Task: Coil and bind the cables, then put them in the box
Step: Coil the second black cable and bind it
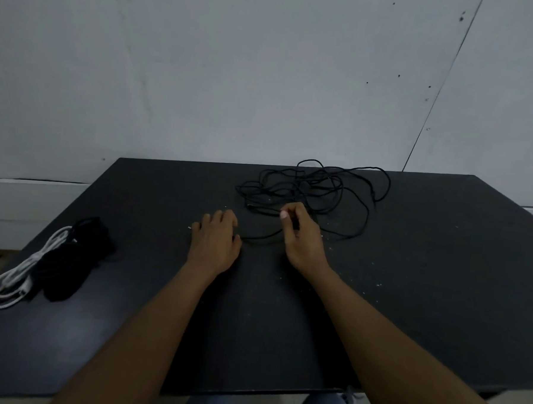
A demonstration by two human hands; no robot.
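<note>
Pinching a strand of the black cable between the thumb and curled fingers of the right hand, just above the dark table. Resting the left hand palm down nearby, fingers bent, meeting the same strand at the thumb side; impossible to tell whether gripping or only touching. Sprawling in loose tangled loops toward the far edge. Lying together at the near left: a white coil and black bundles.

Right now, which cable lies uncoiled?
The black cable sprawled mid-table, pinched by the right hand; the white cable and black bundle at left are coiled.
</note>
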